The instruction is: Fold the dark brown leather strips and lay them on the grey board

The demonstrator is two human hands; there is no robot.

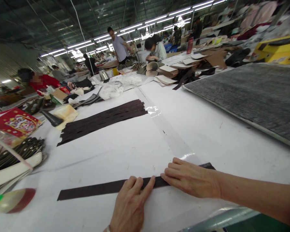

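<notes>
A white-covered worktable (116,164) fills most of the view. At its right lies a large grey textured board (251,93). Farther back from the hands, a flat row of dark brown strips (101,121) spreads across the surface. At the far left, a red box (0,120) carries a colourful cartoon print; any lettering is too small to read. One separate dark strip (91,189) lies near the front edge, running beneath both hands, with a short piece bare between them. The right hand (190,180) rests across its right part, fingers bent; whether they pinch it cannot be told. The left hand (130,204) lays extended, spread fingers over its middle, unclenched. The strip's left end reaches well past them; its other end shows behind the right wrist.
</notes>
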